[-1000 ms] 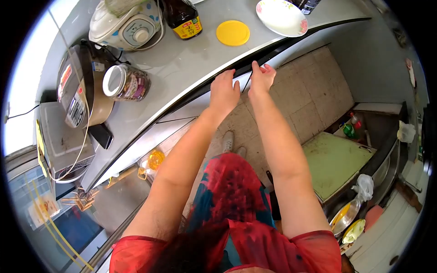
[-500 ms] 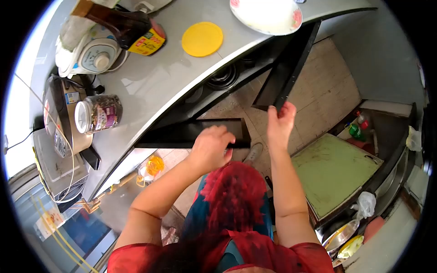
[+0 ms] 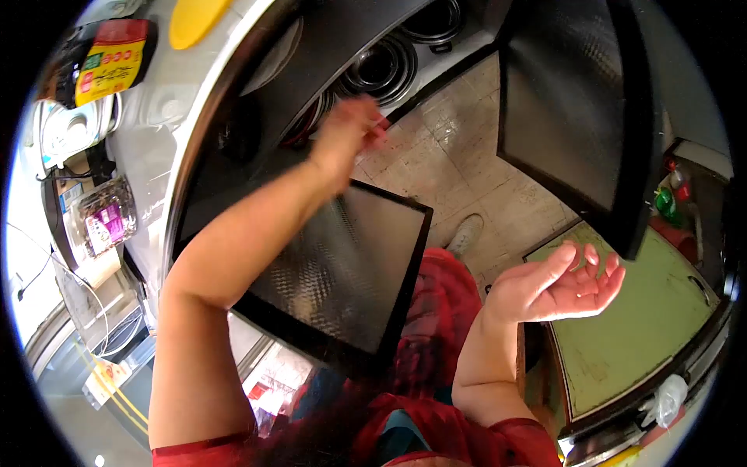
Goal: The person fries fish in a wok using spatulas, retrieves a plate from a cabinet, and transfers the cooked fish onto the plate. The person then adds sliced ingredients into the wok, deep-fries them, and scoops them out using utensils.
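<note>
Two framed cabinet doors stand swung open below the counter: the left door (image 3: 334,272) under my left forearm, the right door (image 3: 564,101) at the upper right. My left hand (image 3: 350,136), smeared by motion, is at the cabinet opening in front of dark round cookware (image 3: 377,70); its fingers cannot be made out. Just below the lower corner of the right door, my right hand (image 3: 556,288) is palm up with its fingers spread and slightly curled, holding nothing. A round lid or plate (image 3: 278,54) shows inside the cabinet at the left.
On the counter (image 3: 159,159) are a dark bottle with a yellow label (image 3: 113,62), a yellow disc (image 3: 194,19) and a jar (image 3: 105,218). A green-topped surface (image 3: 634,327) stands at the right. A shoe (image 3: 467,233) is on the tiled floor (image 3: 451,140).
Both cabinet doors have swung wider, showing the cookware inside. My left hand has moved up to the opening; my right hand has come off the right door's edge and opened. The view has moved closer.
</note>
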`<state>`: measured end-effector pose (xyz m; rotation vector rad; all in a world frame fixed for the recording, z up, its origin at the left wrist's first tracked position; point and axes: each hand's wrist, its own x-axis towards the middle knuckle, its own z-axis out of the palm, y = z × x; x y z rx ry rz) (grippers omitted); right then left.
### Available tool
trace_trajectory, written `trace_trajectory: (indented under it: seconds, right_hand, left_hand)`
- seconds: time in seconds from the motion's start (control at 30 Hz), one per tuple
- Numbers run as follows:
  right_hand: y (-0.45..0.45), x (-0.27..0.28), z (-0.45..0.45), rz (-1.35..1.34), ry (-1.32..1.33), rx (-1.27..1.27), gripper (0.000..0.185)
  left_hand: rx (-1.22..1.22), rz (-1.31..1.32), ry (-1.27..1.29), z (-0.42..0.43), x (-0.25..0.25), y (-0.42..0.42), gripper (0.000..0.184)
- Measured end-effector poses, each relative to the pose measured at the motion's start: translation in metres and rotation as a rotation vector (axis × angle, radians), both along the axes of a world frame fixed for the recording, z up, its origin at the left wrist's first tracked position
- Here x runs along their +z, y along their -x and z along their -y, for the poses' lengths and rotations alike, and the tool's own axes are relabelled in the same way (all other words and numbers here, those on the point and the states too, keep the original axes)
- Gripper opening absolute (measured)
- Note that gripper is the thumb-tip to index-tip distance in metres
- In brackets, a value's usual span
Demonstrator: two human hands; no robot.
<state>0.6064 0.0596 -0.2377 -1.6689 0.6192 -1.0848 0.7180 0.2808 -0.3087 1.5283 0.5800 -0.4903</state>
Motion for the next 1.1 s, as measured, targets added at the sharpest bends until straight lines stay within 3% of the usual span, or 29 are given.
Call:
trace_trajectory:
  seconds: [0.07,0.1,0.13,0.17,0.23,0.33,0.47,1.1]
  right_hand:
    - [0.006,-0.015,0.004,-0.065,0.035,0.102,0.055]
    - [0.006,-0.026,0.003,-0.081,0.03,0.162,0.052]
    - [0.005,-0.036,0.002,-0.096,0.026,0.221,0.049]
    - [0.006,-0.04,-0.002,-0.263,0.052,0.29,0.041]
    - [-0.003,-0.055,-0.015,-0.289,-0.018,0.473,0.032]
    - [-0.011,-0.065,-0.037,-0.358,-0.073,0.653,0.027]
    - [-0.018,-0.067,-0.06,-0.355,-0.131,0.742,0.025]
    - [-0.085,-0.044,-0.097,-0.313,-0.271,1.095,0.026]
  left_hand:
    - [0.51,0.035,-0.131,-0.039,-0.029,-0.038,0.02]
    - [0.596,0.15,-0.229,-0.062,-0.037,-0.059,0.021]
    - [0.678,0.267,-0.326,-0.086,-0.039,-0.072,0.022]
    - [0.609,0.406,-0.105,-0.117,-0.034,-0.074,0.024]
    - [0.653,0.478,0.038,-0.134,-0.027,-0.085,0.03]
    - [0.831,0.317,-0.184,-0.133,-0.015,-0.118,0.04]
    - [0.716,0.235,-0.345,-0.163,-0.024,-0.14,0.043]
    - [0.823,0.288,-0.27,-0.181,-0.015,-0.142,0.041]
